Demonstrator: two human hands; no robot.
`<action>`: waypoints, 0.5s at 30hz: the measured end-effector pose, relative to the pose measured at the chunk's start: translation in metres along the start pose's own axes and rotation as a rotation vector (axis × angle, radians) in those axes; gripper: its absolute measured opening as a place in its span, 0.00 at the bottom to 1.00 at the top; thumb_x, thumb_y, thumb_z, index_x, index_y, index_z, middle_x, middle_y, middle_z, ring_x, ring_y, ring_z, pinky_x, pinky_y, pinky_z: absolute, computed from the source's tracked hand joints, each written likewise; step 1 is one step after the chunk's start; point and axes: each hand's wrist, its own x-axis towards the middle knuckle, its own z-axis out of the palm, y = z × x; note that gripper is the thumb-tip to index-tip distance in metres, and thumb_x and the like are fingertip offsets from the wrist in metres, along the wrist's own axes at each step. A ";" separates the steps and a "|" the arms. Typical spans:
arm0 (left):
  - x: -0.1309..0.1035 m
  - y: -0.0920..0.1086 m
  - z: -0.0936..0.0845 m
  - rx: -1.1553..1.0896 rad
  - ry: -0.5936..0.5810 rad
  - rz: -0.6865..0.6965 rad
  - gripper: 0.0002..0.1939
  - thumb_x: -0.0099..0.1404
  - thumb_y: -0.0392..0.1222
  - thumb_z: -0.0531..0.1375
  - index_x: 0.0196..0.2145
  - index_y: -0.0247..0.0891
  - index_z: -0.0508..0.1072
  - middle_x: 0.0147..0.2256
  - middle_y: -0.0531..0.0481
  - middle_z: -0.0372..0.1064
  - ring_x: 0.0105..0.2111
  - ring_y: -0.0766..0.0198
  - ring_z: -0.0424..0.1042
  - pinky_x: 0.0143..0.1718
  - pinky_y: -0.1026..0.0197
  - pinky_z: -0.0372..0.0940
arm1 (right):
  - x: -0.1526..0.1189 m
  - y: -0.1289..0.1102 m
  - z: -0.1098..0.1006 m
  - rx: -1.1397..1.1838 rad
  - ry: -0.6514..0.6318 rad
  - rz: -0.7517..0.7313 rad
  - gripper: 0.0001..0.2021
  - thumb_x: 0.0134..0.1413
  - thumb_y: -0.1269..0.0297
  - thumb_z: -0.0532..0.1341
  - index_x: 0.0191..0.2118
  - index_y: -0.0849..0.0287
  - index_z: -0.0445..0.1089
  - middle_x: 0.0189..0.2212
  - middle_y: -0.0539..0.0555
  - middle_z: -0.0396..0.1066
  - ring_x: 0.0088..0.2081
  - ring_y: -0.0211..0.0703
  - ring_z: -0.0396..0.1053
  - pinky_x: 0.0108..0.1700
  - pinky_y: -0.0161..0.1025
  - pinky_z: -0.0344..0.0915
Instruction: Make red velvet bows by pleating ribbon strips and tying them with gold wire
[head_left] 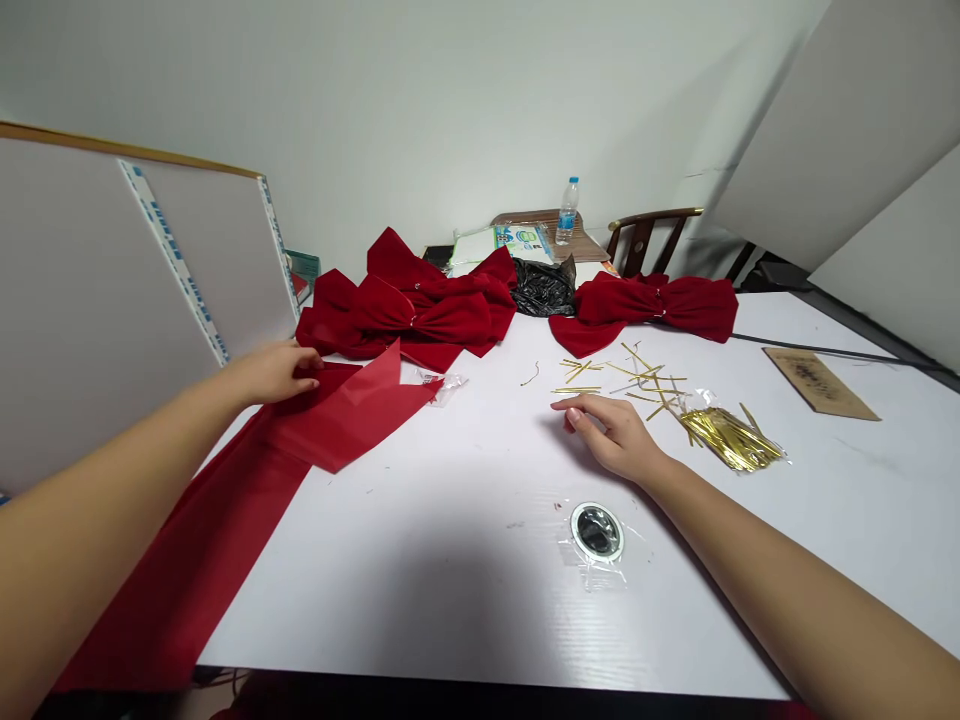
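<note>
My left hand (pixel 276 374) is curled at the edge of a wide red ribbon (pixel 345 415) on the table's left side. One end of the ribbon lies folded with pointed corners; the rest runs down past the front edge. My right hand (pixel 609 432) is over the middle of the table, index finger stretched out and thumb beneath it, nothing visible in it. Just beyond its fingertips lie loose gold twist ties (pixel 576 390). To its right is a clear bag of gold twist ties (pixel 731 438).
Dark red velvet bows (pixel 420 310) are heaped at the back left, more bows (pixel 660 305) at the back right. Between them sits a black plastic bag (pixel 544 287). A water bottle (pixel 568 212) stands behind. A round cable grommet (pixel 597 531) and brown card (pixel 819 382) are nearer.
</note>
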 end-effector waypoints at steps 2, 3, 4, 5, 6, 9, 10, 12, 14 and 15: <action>-0.002 -0.001 0.005 0.044 -0.005 -0.004 0.15 0.55 0.50 0.65 0.37 0.38 0.77 0.39 0.45 0.71 0.42 0.52 0.67 0.47 0.56 0.63 | 0.000 0.000 0.000 0.019 -0.002 0.036 0.12 0.71 0.64 0.55 0.46 0.61 0.76 0.30 0.51 0.77 0.30 0.35 0.74 0.35 0.34 0.70; -0.003 0.001 0.008 0.056 0.008 -0.002 0.14 0.57 0.50 0.65 0.36 0.38 0.77 0.39 0.45 0.70 0.45 0.52 0.67 0.50 0.56 0.62 | 0.000 0.000 0.000 0.030 -0.007 0.054 0.13 0.71 0.63 0.55 0.45 0.60 0.77 0.29 0.51 0.77 0.29 0.36 0.74 0.35 0.34 0.70; -0.005 0.003 0.011 0.063 0.027 0.000 0.13 0.59 0.50 0.65 0.36 0.38 0.77 0.40 0.46 0.69 0.47 0.52 0.66 0.53 0.56 0.60 | 0.000 -0.001 -0.001 0.041 -0.015 0.067 0.13 0.71 0.63 0.55 0.45 0.60 0.77 0.28 0.51 0.77 0.29 0.36 0.74 0.35 0.35 0.70; -0.006 0.005 0.013 0.066 0.045 0.001 0.12 0.62 0.49 0.63 0.37 0.39 0.76 0.41 0.47 0.69 0.49 0.53 0.65 0.55 0.56 0.59 | 0.000 -0.001 -0.001 0.050 -0.023 0.075 0.14 0.71 0.62 0.55 0.45 0.61 0.77 0.28 0.51 0.76 0.28 0.36 0.74 0.35 0.35 0.70; -0.007 0.006 0.013 0.064 0.059 -0.004 0.11 0.66 0.49 0.61 0.38 0.39 0.75 0.42 0.48 0.69 0.49 0.55 0.65 0.56 0.57 0.58 | 0.000 -0.002 -0.002 0.056 -0.031 0.080 0.14 0.71 0.61 0.55 0.45 0.61 0.77 0.28 0.51 0.76 0.28 0.36 0.74 0.35 0.36 0.70; -0.005 0.006 0.001 0.043 0.082 -0.058 0.11 0.71 0.47 0.57 0.43 0.39 0.73 0.40 0.52 0.71 0.43 0.61 0.67 0.50 0.60 0.61 | 0.000 -0.004 -0.002 0.056 -0.050 0.094 0.16 0.71 0.59 0.54 0.45 0.61 0.77 0.27 0.51 0.76 0.28 0.36 0.73 0.34 0.36 0.68; -0.004 0.006 -0.008 0.032 0.091 -0.079 0.10 0.71 0.46 0.56 0.45 0.38 0.72 0.40 0.53 0.72 0.41 0.63 0.68 0.48 0.62 0.62 | 0.000 -0.004 -0.002 0.055 -0.054 0.101 0.16 0.71 0.59 0.54 0.45 0.61 0.77 0.27 0.51 0.76 0.27 0.36 0.73 0.33 0.36 0.68; -0.001 0.007 -0.031 0.008 0.119 -0.109 0.11 0.72 0.44 0.56 0.49 0.38 0.71 0.42 0.54 0.74 0.40 0.66 0.68 0.44 0.65 0.62 | 0.000 -0.004 -0.002 0.059 -0.062 0.110 0.16 0.71 0.58 0.54 0.45 0.61 0.77 0.26 0.51 0.76 0.27 0.37 0.72 0.33 0.36 0.68; -0.001 0.013 -0.061 0.005 0.166 -0.128 0.14 0.72 0.44 0.55 0.52 0.37 0.71 0.44 0.53 0.74 0.40 0.67 0.68 0.43 0.66 0.63 | -0.001 -0.004 -0.001 0.062 -0.069 0.113 0.16 0.71 0.58 0.54 0.45 0.61 0.77 0.26 0.51 0.76 0.27 0.36 0.72 0.34 0.36 0.68; -0.002 0.017 -0.077 0.014 0.194 -0.133 0.16 0.72 0.45 0.55 0.53 0.38 0.71 0.46 0.53 0.74 0.40 0.67 0.68 0.44 0.66 0.64 | -0.001 -0.004 -0.001 0.064 -0.073 0.113 0.16 0.71 0.58 0.55 0.45 0.61 0.77 0.26 0.50 0.76 0.27 0.36 0.72 0.34 0.36 0.68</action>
